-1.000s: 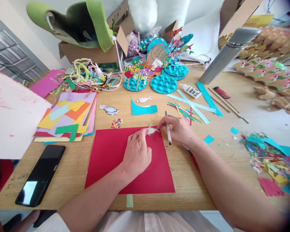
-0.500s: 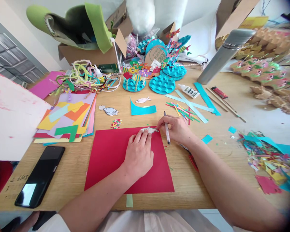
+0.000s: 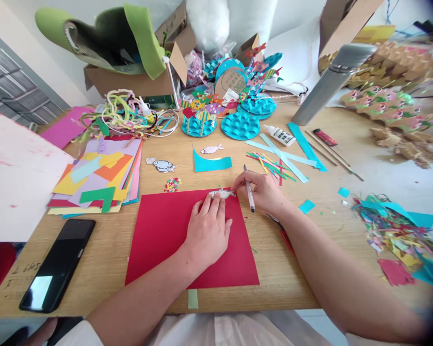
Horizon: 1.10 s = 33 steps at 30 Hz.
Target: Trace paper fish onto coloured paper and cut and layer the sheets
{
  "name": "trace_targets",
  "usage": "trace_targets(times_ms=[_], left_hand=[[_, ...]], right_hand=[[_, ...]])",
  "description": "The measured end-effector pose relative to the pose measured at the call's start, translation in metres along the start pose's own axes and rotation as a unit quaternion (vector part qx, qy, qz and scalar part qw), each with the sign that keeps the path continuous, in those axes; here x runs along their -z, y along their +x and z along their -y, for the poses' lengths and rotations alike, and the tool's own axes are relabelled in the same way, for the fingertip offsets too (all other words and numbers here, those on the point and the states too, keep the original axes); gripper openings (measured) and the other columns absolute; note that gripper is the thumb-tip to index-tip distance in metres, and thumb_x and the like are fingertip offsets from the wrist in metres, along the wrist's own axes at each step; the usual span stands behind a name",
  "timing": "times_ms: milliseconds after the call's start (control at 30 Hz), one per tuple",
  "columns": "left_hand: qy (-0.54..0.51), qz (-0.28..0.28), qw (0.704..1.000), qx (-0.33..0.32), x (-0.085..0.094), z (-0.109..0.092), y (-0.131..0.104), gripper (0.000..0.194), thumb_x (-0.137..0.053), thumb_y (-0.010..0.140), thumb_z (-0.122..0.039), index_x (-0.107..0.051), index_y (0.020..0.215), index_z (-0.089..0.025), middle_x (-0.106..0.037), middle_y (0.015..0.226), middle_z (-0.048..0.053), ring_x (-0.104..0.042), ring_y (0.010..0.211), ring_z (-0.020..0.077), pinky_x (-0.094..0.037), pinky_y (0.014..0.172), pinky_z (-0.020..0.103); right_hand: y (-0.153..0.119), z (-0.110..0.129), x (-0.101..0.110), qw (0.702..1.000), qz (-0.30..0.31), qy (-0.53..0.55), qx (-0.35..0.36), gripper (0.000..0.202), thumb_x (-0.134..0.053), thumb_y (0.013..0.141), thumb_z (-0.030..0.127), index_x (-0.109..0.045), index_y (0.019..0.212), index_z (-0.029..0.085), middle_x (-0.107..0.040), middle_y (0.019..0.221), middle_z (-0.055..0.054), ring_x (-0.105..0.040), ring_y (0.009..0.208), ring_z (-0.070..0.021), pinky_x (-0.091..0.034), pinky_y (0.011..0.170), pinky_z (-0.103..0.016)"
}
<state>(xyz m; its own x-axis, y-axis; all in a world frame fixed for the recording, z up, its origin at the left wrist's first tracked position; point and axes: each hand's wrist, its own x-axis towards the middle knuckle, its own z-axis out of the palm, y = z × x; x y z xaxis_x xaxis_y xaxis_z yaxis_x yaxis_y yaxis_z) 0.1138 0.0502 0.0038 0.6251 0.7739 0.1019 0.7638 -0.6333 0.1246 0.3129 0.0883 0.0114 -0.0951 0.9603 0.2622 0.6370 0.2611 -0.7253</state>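
Note:
A sheet of red paper [image 3: 166, 235] lies on the table before me. Near its top edge is a small white paper fish [image 3: 222, 193] with drawn outlines, partly hidden by fingertips. My left hand [image 3: 207, 230] rests flat on the red paper, its fingers stretched out and pressing on the fish's lower edge. A pen [image 3: 250, 192] sits among the fingers of my right hand [image 3: 261, 190], tilted with its dark end toward me. The thumb and forefinger of that hand touch the fish's tail at the paper's upper right corner.
Scissors [image 3: 286, 238] lie partly under my right forearm. Coloured paper [image 3: 94, 178] and a phone [image 3: 57, 264] are at left. Beyond are a blue paper offcut [image 3: 212, 163], other paper fish [image 3: 162, 166], a glue bottle [image 3: 281, 135] and a grey flask [image 3: 332, 86]. Paper scraps [image 3: 393, 230] cover the right.
The whole view has shifted slightly. Both hands, the paper fish and the pen keep nearly the same places on the red paper.

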Motion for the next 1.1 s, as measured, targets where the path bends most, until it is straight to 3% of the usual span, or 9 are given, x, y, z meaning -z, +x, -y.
trace_targets(times_ms=[133, 300, 400, 567, 733, 933, 1100], left_hand=[[0.006, 0.007, 1.000, -0.002, 0.001, -0.001, 0.000, 0.050, -0.036, 0.099, -0.034, -0.047, 0.140, -0.007, -0.046, 0.149, 0.013, -0.040, 0.137, 0.0293, -0.038, 0.107, 0.048], [0.014, 0.008, 1.000, -0.007, 0.001, -0.001, -0.001, 0.051, -0.037, 0.099, -0.034, -0.046, 0.141, -0.006, -0.044, 0.149, 0.015, -0.039, 0.137, 0.0299, -0.038, 0.107, 0.049], [0.011, 0.006, 1.000, -0.007, 0.000, -0.001, -0.001, 0.051, -0.037, 0.099, -0.033, -0.046, 0.141, -0.006, -0.044, 0.150, 0.016, -0.040, 0.137, 0.0305, -0.038, 0.108, 0.050], [0.008, 0.005, 1.000, -0.002, -0.001, -0.001, -0.001, 0.049, -0.038, 0.099, -0.033, -0.048, 0.139, -0.007, -0.045, 0.148, 0.016, -0.040, 0.137, 0.0310, -0.037, 0.108, 0.050], [0.010, 0.003, 1.000, -0.007, -0.001, -0.001, -0.001, 0.050, -0.038, 0.099, -0.033, -0.047, 0.139, -0.005, -0.045, 0.148, 0.018, -0.040, 0.137, 0.0314, -0.037, 0.107, 0.050], [0.009, -0.005, 1.000, -0.008, -0.001, -0.001, -0.002, 0.052, -0.038, 0.098, -0.034, -0.046, 0.138, -0.002, -0.044, 0.148, 0.021, -0.038, 0.139, 0.0318, -0.036, 0.108, 0.048], [-0.001, -0.018, 1.000, -0.018, -0.003, 0.000, -0.001, 0.053, -0.041, 0.098, -0.033, -0.045, 0.138, 0.000, -0.045, 0.146, 0.022, -0.038, 0.139, 0.0297, -0.033, 0.111, 0.048]], right_hand=[[0.000, -0.004, 0.000, 0.994, -0.062, 0.083, -0.035, 0.020, -0.052, 0.078, 0.013, -0.060, 0.095, 0.020, -0.075, 0.083, -0.003, -0.069, 0.079, -0.0193, -0.049, 0.070, -0.031], [0.005, -0.005, 0.001, 0.977, -0.119, 0.169, -0.048, 0.022, -0.050, 0.094, 0.041, -0.056, 0.101, 0.021, -0.074, 0.081, -0.005, -0.068, 0.084, -0.0199, -0.049, 0.075, -0.035], [0.008, 0.004, 0.005, 0.971, -0.137, 0.187, -0.058, 0.038, -0.045, 0.095, 0.055, -0.059, 0.101, 0.020, -0.073, 0.078, -0.006, -0.066, 0.077, -0.0188, -0.050, 0.073, -0.034], [0.013, 0.027, 0.013, 0.950, -0.140, 0.258, -0.103, 0.055, -0.043, 0.092, 0.065, -0.061, 0.114, 0.018, -0.064, 0.065, -0.002, -0.061, 0.064, -0.0163, -0.049, 0.062, -0.030], [0.016, 0.049, 0.002, 0.943, -0.109, 0.282, -0.141, 0.044, -0.056, 0.085, 0.061, -0.064, 0.084, 0.018, -0.054, 0.062, 0.001, -0.053, 0.051, -0.0116, -0.044, 0.049, -0.026], [0.020, 0.049, -0.038, 0.944, -0.087, 0.276, -0.160, 0.033, -0.063, 0.080, 0.050, -0.053, 0.079, 0.019, -0.055, 0.055, 0.003, -0.052, 0.046, -0.0109, -0.042, 0.046, -0.024], [0.023, 0.042, -0.041, 0.968, -0.061, 0.188, -0.152, 0.036, -0.058, 0.084, 0.051, -0.052, 0.069, 0.019, -0.056, 0.053, 0.001, -0.051, 0.045, -0.0119, -0.039, 0.046, -0.025]])
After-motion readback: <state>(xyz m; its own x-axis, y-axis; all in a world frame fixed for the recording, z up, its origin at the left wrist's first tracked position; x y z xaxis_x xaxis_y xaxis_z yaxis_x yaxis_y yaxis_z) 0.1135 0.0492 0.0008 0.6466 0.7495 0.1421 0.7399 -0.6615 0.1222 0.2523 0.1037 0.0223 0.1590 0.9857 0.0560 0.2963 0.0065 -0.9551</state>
